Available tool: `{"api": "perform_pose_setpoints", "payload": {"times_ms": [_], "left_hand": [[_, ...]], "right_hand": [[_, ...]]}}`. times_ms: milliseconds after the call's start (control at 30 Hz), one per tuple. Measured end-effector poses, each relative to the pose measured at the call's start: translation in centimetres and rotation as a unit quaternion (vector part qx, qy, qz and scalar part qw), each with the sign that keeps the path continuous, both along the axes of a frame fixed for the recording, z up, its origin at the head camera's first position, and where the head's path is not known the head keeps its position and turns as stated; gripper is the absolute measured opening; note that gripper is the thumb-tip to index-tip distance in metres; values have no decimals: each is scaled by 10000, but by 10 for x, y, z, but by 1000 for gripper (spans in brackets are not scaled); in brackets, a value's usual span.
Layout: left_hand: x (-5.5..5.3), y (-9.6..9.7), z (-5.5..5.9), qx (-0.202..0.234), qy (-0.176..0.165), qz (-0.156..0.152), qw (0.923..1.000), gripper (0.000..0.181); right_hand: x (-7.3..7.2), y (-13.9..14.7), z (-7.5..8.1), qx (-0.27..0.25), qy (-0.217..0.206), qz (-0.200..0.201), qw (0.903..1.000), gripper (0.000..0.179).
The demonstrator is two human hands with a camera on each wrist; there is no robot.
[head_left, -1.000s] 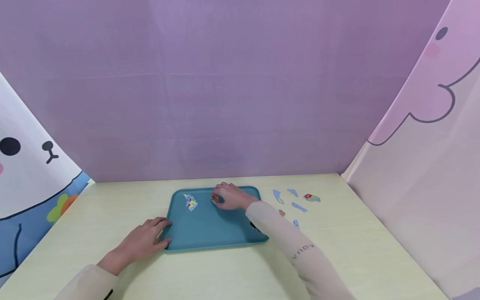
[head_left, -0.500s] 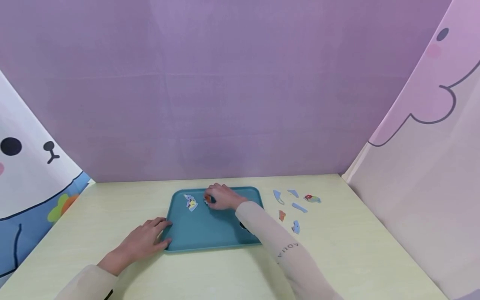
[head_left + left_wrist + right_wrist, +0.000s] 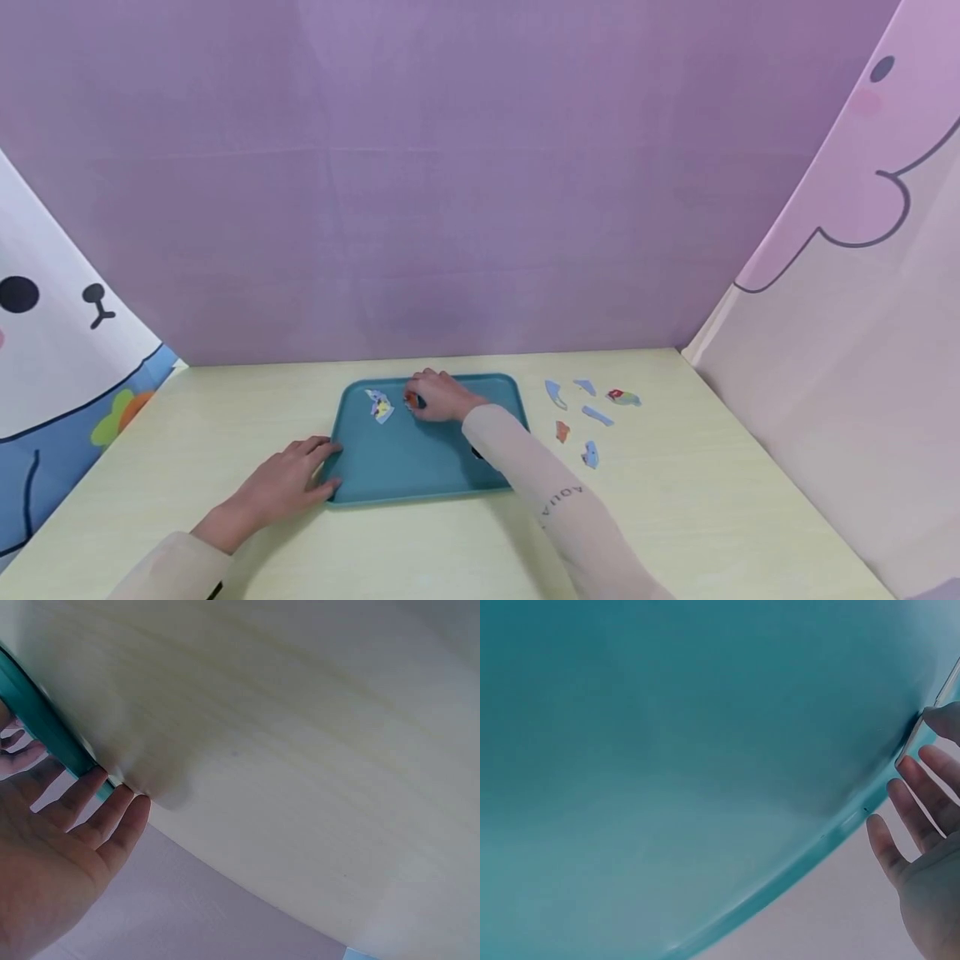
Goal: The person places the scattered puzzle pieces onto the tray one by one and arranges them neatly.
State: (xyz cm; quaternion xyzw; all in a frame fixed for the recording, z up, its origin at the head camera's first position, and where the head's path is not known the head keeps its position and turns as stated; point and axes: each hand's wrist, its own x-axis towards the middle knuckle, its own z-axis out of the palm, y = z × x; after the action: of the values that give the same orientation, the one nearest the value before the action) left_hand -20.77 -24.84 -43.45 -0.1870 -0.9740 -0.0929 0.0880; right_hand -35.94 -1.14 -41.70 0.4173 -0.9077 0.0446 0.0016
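A teal tray (image 3: 397, 467) lies on the table. My right hand (image 3: 444, 397) is over its back half and pinches a thin orange puzzle piece (image 3: 411, 401), mostly covered by the fingers. In the right wrist view, the thin edge of this puzzle piece (image 3: 910, 741) shows between thumb and fingertips, close above the tray. Just left of it, a white, blue and yellow patch of puzzle (image 3: 380, 406) lies flat on the tray. My left hand (image 3: 277, 486) rests at the tray's left rim, its fingers extended against the edge in the left wrist view (image 3: 56, 855).
Several loose puzzle pieces lie right of the tray: pale blue ones, a red-and-green piece (image 3: 624, 397) and a small orange piece (image 3: 562, 431). A dark piece (image 3: 476, 453) on the tray is partly hidden by the right sleeve. A purple cloth (image 3: 480, 208) hangs behind the table.
My right hand has moved left across the tray with the orange puzzle piece, toward the puzzle patch. Its forearm has uncovered loose pieces on the table. The left hand has stayed put.
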Motion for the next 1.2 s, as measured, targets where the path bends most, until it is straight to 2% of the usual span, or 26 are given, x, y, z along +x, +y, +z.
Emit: {"api": "perform_pose_setpoints", "payload": {"times_ms": [133,300,933,1200], "left_hand": [[0,0,-2,-4,87,-15,10000,49],[0,0,0,-3,29,-13,10000,48],[-1,0,-1,6,67,-38,10000,48],[-1,0,-1,-2,55,-44,10000,48]], "right_hand": [[-1,-1,-3,-12,21,-36,10000,18],[-2,-3,-6,-4,67,-78,9999,14],[0,-4,-4,14,-36,-322,9995,13],[-1,-2,-6,61,67,-256,9996,12]]}}
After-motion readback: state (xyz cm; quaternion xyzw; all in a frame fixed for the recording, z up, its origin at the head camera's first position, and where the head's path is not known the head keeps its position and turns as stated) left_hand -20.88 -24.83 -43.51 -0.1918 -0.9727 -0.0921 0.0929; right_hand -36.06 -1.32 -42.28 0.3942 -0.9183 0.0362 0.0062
